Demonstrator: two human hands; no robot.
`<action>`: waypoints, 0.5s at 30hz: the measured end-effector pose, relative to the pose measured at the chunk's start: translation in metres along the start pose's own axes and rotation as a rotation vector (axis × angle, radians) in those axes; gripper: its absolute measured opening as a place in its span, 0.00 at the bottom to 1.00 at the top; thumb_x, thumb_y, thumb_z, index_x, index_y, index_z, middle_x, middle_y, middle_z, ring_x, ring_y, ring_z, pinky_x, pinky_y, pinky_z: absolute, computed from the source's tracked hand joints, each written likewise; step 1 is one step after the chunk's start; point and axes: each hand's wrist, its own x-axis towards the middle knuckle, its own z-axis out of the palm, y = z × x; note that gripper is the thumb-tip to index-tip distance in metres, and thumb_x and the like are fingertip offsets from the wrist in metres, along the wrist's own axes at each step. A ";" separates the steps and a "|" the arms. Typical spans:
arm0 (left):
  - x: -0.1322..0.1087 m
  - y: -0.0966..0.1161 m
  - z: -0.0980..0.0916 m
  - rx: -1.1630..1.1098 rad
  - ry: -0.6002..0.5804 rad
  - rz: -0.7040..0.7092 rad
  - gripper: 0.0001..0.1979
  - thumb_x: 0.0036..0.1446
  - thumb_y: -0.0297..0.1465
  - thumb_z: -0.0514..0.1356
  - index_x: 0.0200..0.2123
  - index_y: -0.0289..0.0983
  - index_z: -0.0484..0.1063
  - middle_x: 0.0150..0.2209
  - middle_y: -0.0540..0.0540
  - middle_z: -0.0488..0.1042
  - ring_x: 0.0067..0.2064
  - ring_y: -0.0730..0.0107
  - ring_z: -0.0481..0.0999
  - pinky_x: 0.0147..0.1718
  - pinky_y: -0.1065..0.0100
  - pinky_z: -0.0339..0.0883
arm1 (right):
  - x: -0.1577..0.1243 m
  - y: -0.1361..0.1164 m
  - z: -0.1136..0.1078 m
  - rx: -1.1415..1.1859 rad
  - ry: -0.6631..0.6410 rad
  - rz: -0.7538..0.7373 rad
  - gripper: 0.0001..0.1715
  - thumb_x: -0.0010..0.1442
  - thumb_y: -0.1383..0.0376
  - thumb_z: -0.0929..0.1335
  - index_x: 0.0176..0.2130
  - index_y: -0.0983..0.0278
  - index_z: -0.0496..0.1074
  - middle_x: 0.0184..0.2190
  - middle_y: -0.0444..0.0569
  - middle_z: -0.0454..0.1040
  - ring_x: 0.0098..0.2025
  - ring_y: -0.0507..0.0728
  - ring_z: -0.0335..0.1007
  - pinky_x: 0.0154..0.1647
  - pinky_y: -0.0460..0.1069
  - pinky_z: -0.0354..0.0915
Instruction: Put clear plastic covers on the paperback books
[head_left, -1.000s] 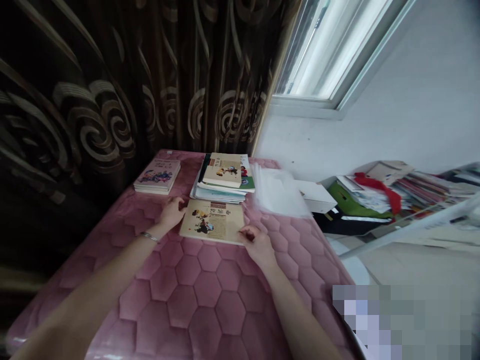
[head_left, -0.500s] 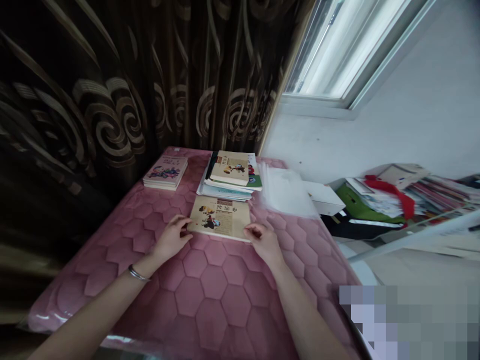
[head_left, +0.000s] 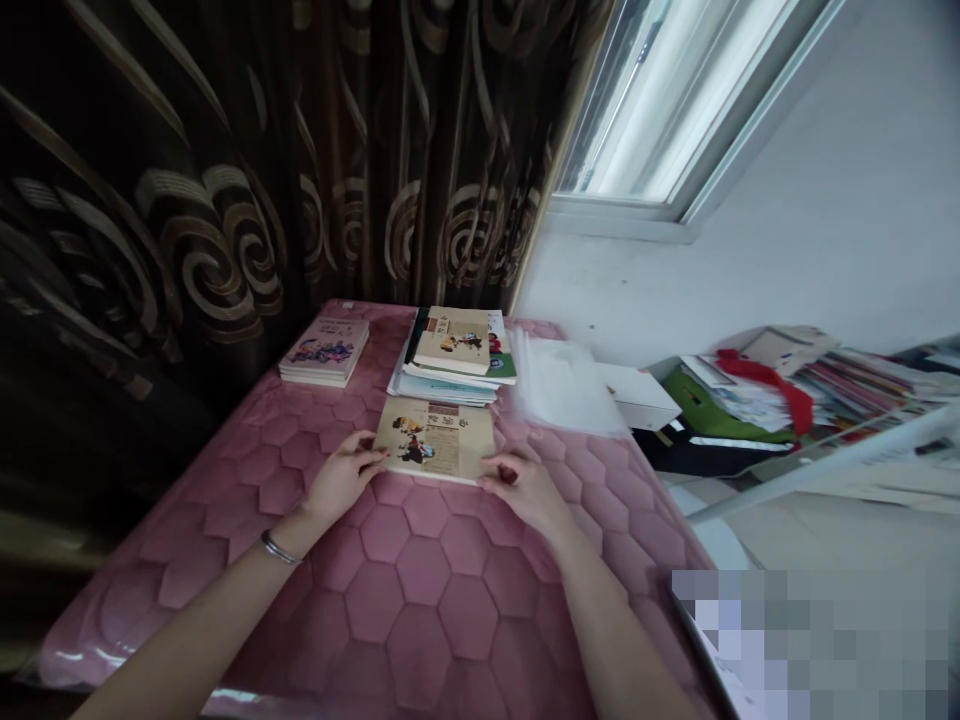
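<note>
A beige book [head_left: 472,442] with small painted figures on its cover lies sideways, just in front of a stack of books. My left hand [head_left: 346,475] pinches its left edge, thumb and fingers at the near corner. At the opposite edge, my right hand [head_left: 529,490] grips the near right corner between thumb and curled fingers. On the stack behind, a similar beige book [head_left: 454,338] rests on top of larger paperbacks [head_left: 442,386].
A small pile of pink-covered books [head_left: 326,352] sits at the far left of the pink padded table [head_left: 420,600]. Clear plastic sheets [head_left: 566,385] and a white box [head_left: 641,395] are on the right. A patterned curtain [head_left: 337,150] hangs behind, and a cluttered shelf [head_left: 750,400] stands beyond the right edge.
My fingers have closed more firmly on both edges of the beige book. The view has shifted slightly; the stack and the pink books stay in place.
</note>
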 end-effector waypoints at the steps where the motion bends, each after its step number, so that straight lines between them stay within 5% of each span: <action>1: 0.000 0.004 -0.002 0.034 -0.002 0.007 0.10 0.59 0.30 0.56 0.39 0.42 0.78 0.50 0.46 0.70 0.42 0.70 0.75 0.48 0.65 0.70 | 0.000 0.001 0.000 -0.016 -0.003 -0.006 0.14 0.50 0.60 0.71 0.39 0.60 0.78 0.32 0.47 0.76 0.30 0.54 0.71 0.34 0.49 0.67; 6: 0.000 0.044 -0.010 0.317 -0.002 0.094 0.09 0.58 0.28 0.58 0.39 0.41 0.78 0.52 0.42 0.73 0.49 0.56 0.71 0.48 0.53 0.65 | -0.003 -0.002 0.001 -0.232 0.088 -0.178 0.11 0.53 0.61 0.71 0.38 0.60 0.78 0.38 0.51 0.74 0.38 0.58 0.70 0.43 0.54 0.65; 11: 0.008 0.075 0.008 0.320 -0.043 0.312 0.08 0.59 0.26 0.58 0.37 0.40 0.76 0.39 0.46 0.77 0.42 0.62 0.72 0.48 0.56 0.60 | -0.008 -0.027 0.020 -0.409 0.142 -0.334 0.05 0.54 0.61 0.72 0.33 0.57 0.79 0.50 0.52 0.71 0.50 0.64 0.62 0.47 0.58 0.61; 15: 0.013 0.079 0.023 0.309 -0.018 0.329 0.07 0.57 0.23 0.58 0.31 0.37 0.75 0.33 0.47 0.76 0.38 0.65 0.71 0.47 0.58 0.59 | -0.006 -0.045 0.050 -0.479 0.069 -0.445 0.06 0.57 0.67 0.70 0.37 0.59 0.76 0.42 0.48 0.75 0.44 0.60 0.65 0.45 0.55 0.62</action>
